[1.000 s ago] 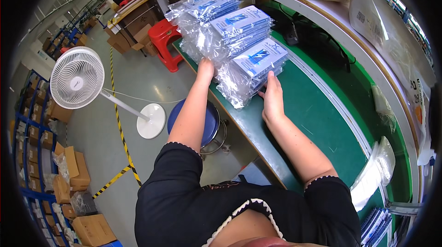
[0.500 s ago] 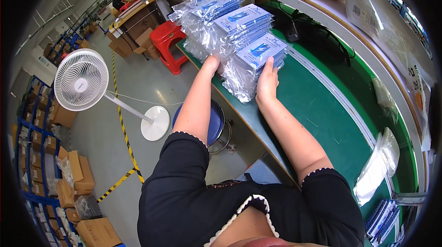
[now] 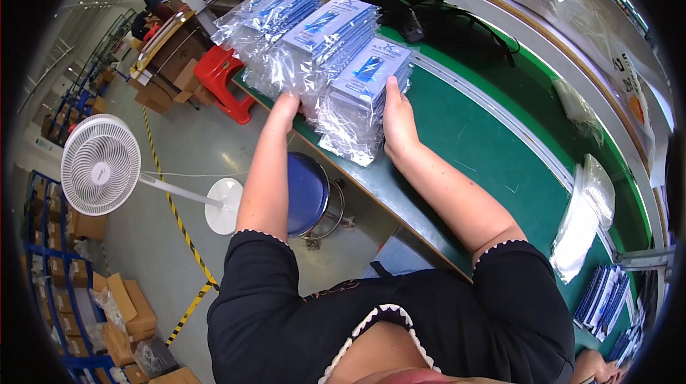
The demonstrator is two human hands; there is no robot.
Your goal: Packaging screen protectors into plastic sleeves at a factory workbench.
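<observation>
Three piles of flat blue-and-white packets in clear plastic bags stand in a row along the green worktable: a nearest pile [image 3: 371,69], a middle pile [image 3: 330,23] and a far pile [image 3: 275,5]. My right hand [image 3: 400,121] presses along the right side of the nearest pile, one digit stretched up at its top edge. At that pile's left, my left hand [image 3: 286,111] reaches in beside the loose bag ends. Crinkled plastic and the packets hide its fingers. The bag ends hang toward the table's near edge.
A blue round stool [image 3: 306,194] and a red stool [image 3: 218,80] stand beside the table. Left is a white fan [image 3: 101,166]. Clear bags [image 3: 577,230] and more packets [image 3: 602,302] lie at right. Another person's hand [image 3: 599,367] shows lower right.
The view has swung, so piles and stools sit farther left in it. Both hands stay at the nearest pile. Another person's hand has come into view at the lower right.
</observation>
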